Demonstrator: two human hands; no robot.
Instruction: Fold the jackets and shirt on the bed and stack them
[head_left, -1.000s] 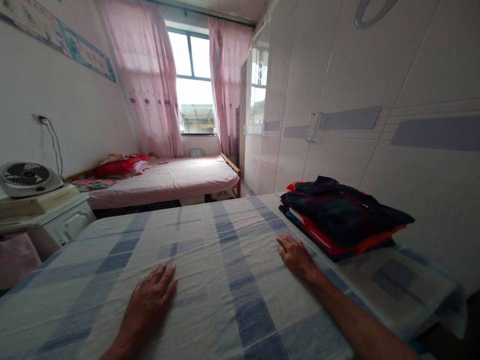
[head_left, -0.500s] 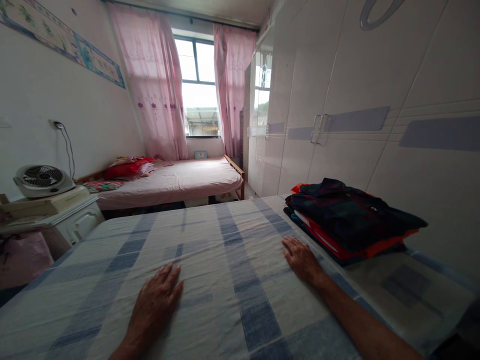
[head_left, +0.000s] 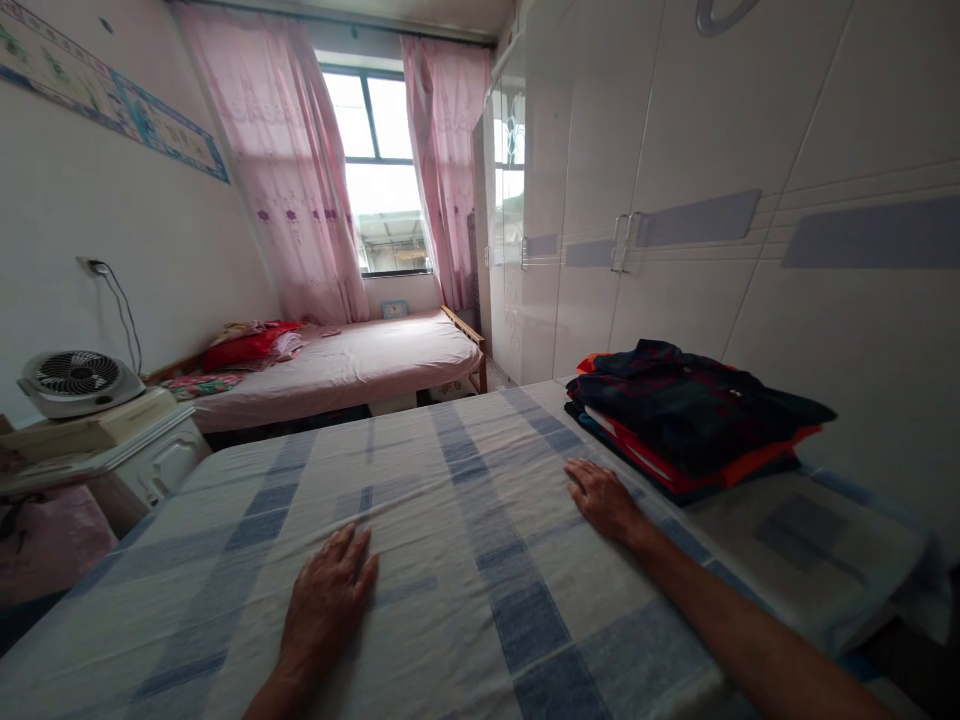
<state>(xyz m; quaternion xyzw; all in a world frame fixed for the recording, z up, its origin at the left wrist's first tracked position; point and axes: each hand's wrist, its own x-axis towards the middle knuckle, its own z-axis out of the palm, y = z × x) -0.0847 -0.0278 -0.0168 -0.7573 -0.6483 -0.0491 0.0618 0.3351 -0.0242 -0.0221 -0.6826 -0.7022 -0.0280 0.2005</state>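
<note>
Two hands point(head_left: 330, 588) point(head_left: 604, 502) rest palm-down on the blue-and-white bedsheet point(head_left: 435, 640).

Blue-and-white banded sheet point(head_left: 442, 620), dark plaid garment point(head_left: 690, 405), pink curtains point(head_left: 270, 150)

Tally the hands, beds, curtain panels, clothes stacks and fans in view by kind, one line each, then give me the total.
Hands: 2 (left hand, right hand)
Beds: 2 (blue-and-white bed, pink bed)
Curtain panels: 2 (left panel, right panel)
Clothes stacks: 1 (folded stack)
Fans: 1 (grey fan)
Total: 8
</note>
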